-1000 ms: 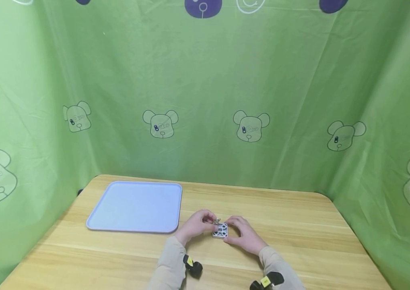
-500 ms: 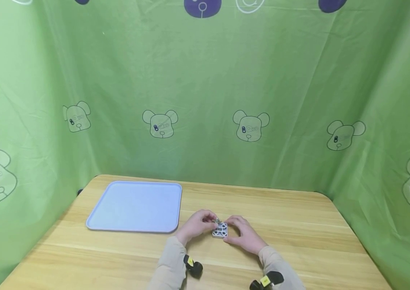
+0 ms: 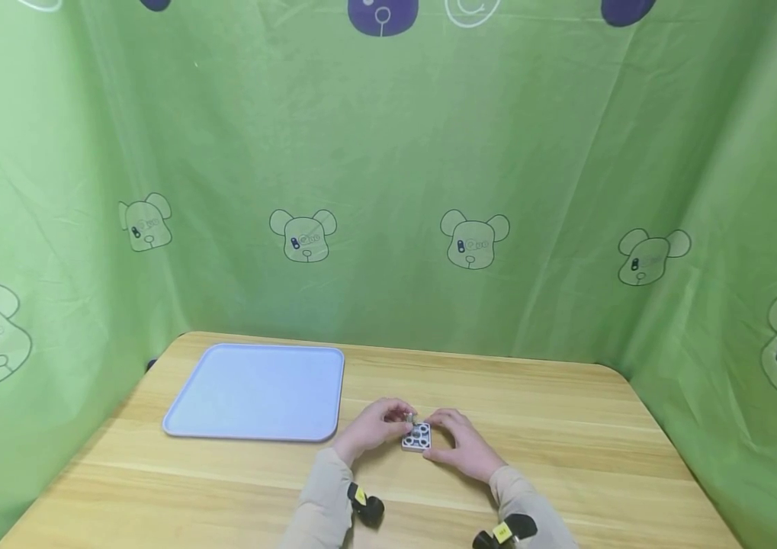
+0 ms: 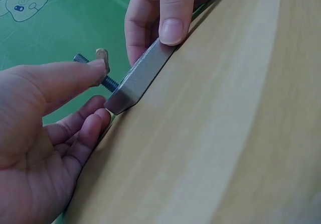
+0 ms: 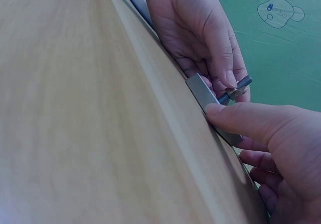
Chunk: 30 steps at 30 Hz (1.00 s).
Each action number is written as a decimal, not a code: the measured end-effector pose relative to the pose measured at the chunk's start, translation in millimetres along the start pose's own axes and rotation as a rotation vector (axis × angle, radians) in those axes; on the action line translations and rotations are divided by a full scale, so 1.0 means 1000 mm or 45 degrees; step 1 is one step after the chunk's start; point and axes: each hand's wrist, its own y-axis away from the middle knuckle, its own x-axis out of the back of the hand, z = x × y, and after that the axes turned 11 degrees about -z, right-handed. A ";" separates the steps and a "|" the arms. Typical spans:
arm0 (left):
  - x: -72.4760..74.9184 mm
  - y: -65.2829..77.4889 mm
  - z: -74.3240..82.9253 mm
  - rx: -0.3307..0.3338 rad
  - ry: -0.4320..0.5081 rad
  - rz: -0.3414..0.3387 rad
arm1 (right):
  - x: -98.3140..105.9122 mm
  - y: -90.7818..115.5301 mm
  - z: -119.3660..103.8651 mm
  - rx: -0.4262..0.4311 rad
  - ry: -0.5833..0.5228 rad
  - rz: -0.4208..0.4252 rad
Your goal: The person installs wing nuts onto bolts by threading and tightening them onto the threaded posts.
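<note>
A square metal block (image 3: 417,437) with round holes in its face lies on the table in the head view. A threaded bolt (image 4: 109,84) stands up from it, carrying a small wing nut (image 4: 102,56). My left hand (image 3: 369,429) pinches the wing nut with thumb and fingers from the left; its lower fingers curl beside the block's edge in the left wrist view. My right hand (image 3: 462,450) grips the block from the right, thumb on the near side (image 5: 216,108). The far side of the block is partly hidden behind the fingers.
A pale blue tray (image 3: 258,393) lies at the back left of the wooden table (image 3: 532,404). Green curtains (image 3: 388,152) with bear prints enclose the back and sides. Black wrist cameras (image 3: 369,509) sit on both sleeves.
The wing nut has turned on the bolt, and my left fingertips have shifted slightly with it. My right hand and the block stay in place.
</note>
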 end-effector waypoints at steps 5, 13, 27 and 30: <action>0.000 0.001 0.000 0.017 0.170 0.040 | 0.000 0.000 0.000 -0.013 -0.015 -0.002; 0.001 0.003 0.000 0.037 0.186 0.063 | -0.001 0.000 0.000 -0.015 -0.018 0.003; 0.001 -0.002 -0.004 0.039 0.076 0.023 | -0.001 0.000 0.000 -0.021 -0.002 0.005; 0.001 -0.002 -0.003 0.031 0.067 0.018 | -0.001 0.000 0.000 -0.017 0.003 0.005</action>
